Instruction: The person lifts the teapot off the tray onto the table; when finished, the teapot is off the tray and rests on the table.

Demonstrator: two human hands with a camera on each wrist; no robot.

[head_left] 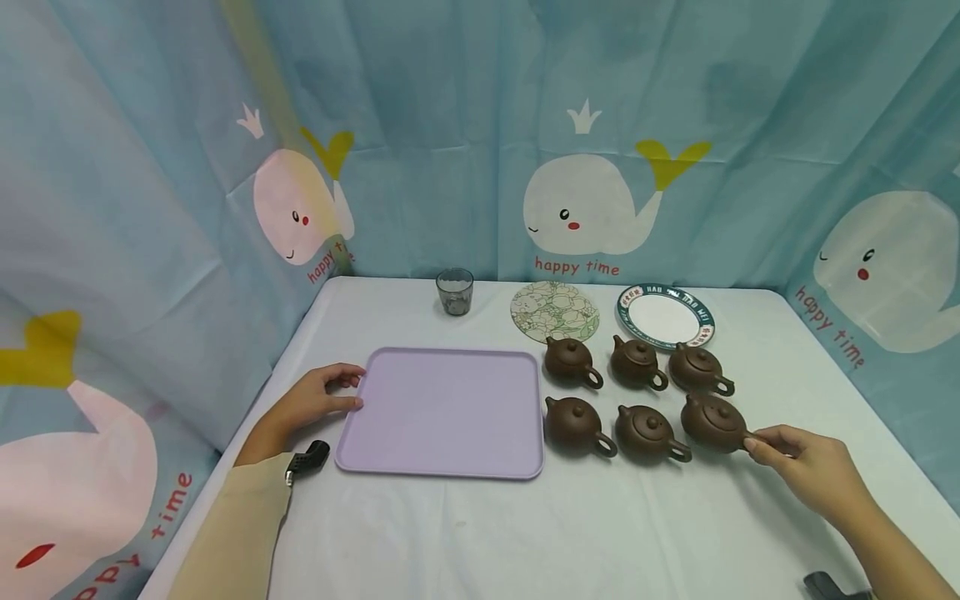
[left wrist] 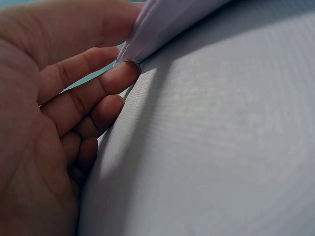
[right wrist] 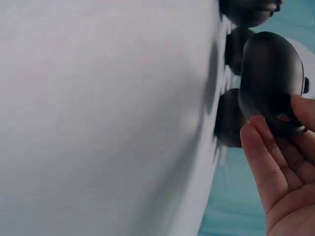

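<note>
My right hand pinches the handle of a dark brown teapot, the front-right one of several alike. In the right wrist view, this teapot hangs a little off the cloth, thumb on one side of the handle and fingers on the other. Beside it stand a front-middle teapot and a front-left teapot. At the left, my left hand grips the left edge of a flat light-purple tray. Thumb and fingers meet that rim in the left wrist view.
Three more teapots form a back row: left, middle and right. Behind them lie a round patterned mat and a green-rimmed plate. A grey glass stands behind the tray. A whale-print curtain surrounds the white-covered table.
</note>
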